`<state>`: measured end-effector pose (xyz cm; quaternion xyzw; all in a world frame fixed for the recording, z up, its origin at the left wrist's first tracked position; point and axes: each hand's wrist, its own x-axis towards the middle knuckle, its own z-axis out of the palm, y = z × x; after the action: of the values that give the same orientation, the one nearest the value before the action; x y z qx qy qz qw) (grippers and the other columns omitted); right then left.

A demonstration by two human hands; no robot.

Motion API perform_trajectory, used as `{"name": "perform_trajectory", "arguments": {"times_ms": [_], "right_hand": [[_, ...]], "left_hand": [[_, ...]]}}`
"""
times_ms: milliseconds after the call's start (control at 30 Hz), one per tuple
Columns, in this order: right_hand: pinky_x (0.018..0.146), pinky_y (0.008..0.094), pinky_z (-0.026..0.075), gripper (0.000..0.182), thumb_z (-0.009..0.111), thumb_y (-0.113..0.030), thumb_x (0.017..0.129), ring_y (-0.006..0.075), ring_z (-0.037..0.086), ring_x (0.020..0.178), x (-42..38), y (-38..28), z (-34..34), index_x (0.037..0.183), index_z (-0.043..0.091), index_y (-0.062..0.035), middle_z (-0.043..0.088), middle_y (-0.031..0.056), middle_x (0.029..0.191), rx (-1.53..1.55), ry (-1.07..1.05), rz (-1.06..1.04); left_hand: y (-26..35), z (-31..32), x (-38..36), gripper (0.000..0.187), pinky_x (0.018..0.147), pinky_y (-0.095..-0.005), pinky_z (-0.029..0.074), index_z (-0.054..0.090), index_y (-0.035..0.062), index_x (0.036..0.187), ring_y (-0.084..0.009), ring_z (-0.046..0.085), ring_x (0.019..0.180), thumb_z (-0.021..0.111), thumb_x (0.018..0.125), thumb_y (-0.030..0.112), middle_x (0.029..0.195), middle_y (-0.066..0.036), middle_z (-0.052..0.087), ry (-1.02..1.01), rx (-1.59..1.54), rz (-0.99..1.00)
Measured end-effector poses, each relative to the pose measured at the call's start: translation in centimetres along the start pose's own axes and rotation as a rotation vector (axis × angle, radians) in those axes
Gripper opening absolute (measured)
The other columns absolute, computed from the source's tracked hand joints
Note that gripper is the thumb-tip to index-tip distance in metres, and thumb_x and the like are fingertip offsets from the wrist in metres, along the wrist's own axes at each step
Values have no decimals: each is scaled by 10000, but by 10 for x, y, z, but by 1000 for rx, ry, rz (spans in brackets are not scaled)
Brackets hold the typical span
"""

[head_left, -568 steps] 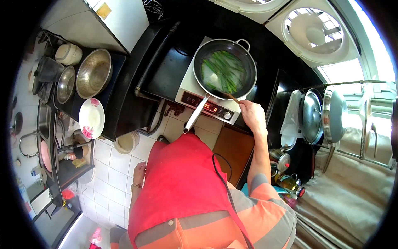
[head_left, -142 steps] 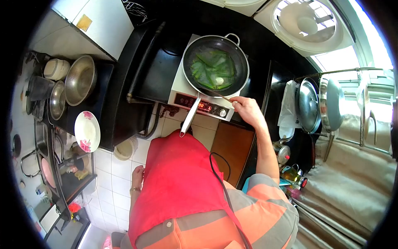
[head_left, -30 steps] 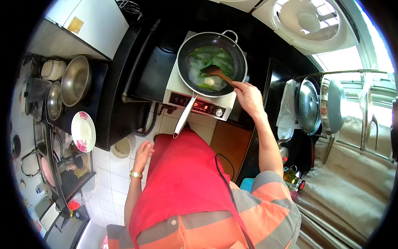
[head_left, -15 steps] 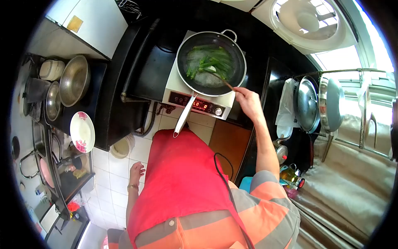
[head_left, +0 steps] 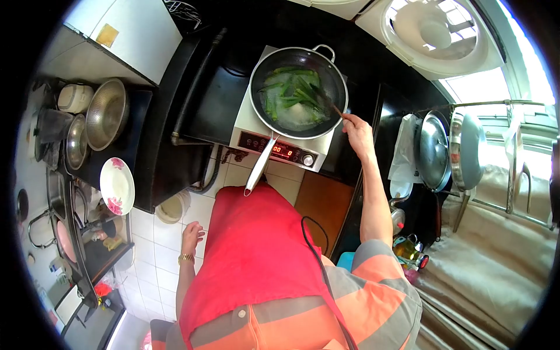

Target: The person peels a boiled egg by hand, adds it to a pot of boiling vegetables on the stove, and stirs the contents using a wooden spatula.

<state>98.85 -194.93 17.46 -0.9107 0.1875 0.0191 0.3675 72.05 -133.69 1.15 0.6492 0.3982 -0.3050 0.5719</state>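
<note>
My right hand (head_left: 358,135) is closed around the handle of a slim brown cooking utensil (head_left: 337,110), at the right rim of a dark wok (head_left: 334,79). The utensil's far end dips among the greens and cannot be made out clearly. Cut green vegetables (head_left: 294,90) lie in cloudy, frothy liquid inside the wok. It sits on an induction cooker (head_left: 244,119) with lit red digits, its long metal handle (head_left: 260,165) pointing towards me. My left hand (head_left: 191,237) hangs beside the red apron (head_left: 262,245), fingers loosely bent and holding nothing.
On the left, a white plate with pink flowers (head_left: 116,185) sits near a shelf edge by metal bowls (head_left: 107,114). A white bucket (head_left: 173,208) stands on the tiled floor. Pan lids (head_left: 433,150) hang on a rack at right, below a fan (head_left: 431,32).
My right hand has shifted slightly right and down with the utensil. The greens have been stirred about and spread differently. My left hand has risen a little.
</note>
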Motion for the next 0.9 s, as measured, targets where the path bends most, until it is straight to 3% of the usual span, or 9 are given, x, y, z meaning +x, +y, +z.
{"name": "perform_trajectory", "arguments": {"times_ms": [167,233,367,433,567,600,767,867,900], "right_hand": [[800,424,563,358,600,-222,965,340,752,864,29,0,9,1248,726,-43,765,207,920,-55,144,-19],[813,426,563,361,602,-224,963,348,751,883,37,1,22,1252,725,-48,764,214,937,-15,112,-30],[894,447,561,375,607,-251,957,387,736,1001,47,-5,29,1260,725,-66,759,229,1043,-54,7,-61],[949,471,553,377,603,-267,957,412,710,1073,46,-23,26,1253,727,-69,747,236,1101,-115,-6,-79],[958,493,541,346,575,-238,973,432,689,1077,58,-51,50,1239,724,-75,727,253,1132,-137,113,-267],[957,482,541,347,580,-233,979,424,686,1095,64,-54,58,1256,723,-79,740,218,1139,-199,116,-313],[938,523,540,332,581,-237,973,432,687,1058,61,-68,62,1236,744,-116,729,212,1124,-438,-12,-294],[932,521,546,335,579,-233,971,422,690,1062,49,-80,56,1240,743,-120,731,210,1135,-427,-7,-300],[892,534,561,310,590,-217,965,423,713,993,50,-76,62,1222,752,-153,733,197,1091,-389,24,-370]], "left_hand": [[-25,-7,5,413,813,-361,547,599,109,1332,-179,672,926,677,1016,363,1119,-54,693,-5,-10,-61],[-33,-8,10,433,734,-293,543,601,85,1361,-151,710,882,664,1003,322,1095,-45,716,-13,-42,-96],[-31,-4,3,434,714,-284,544,602,85,1355,-149,710,878,671,1002,329,1089,-40,715,14,-65,-78],[-26,0,-3,357,823,-369,542,617,116,1274,-188,654,916,694,1005,337,1107,-58,685,8,-99,-43],[-25,5,-4,357,830,-367,542,616,109,1286,-187,658,933,686,1007,320,1117,-58,687,12,-84,-53],[-28,6,-1,409,778,-334,547,607,84,1325,-176,686,909,680,1004,326,1105,-61,702,4,-73,-45],[-28,8,-5,453,723,-305,554,598,62,1364,-164,713,879,667,1004,328,1091,-67,716,25,-79,-25],[-29,8,-10,433,714,-305,555,600,65,1362,-161,710,863,657,1010,309,1086,-66,717,56,-97,-20],[-33,8,-7,423,712,-304,555,602,65,1360,-160,709,858,652,1012,301,1083,-66,718,44,-96,-41]]}}
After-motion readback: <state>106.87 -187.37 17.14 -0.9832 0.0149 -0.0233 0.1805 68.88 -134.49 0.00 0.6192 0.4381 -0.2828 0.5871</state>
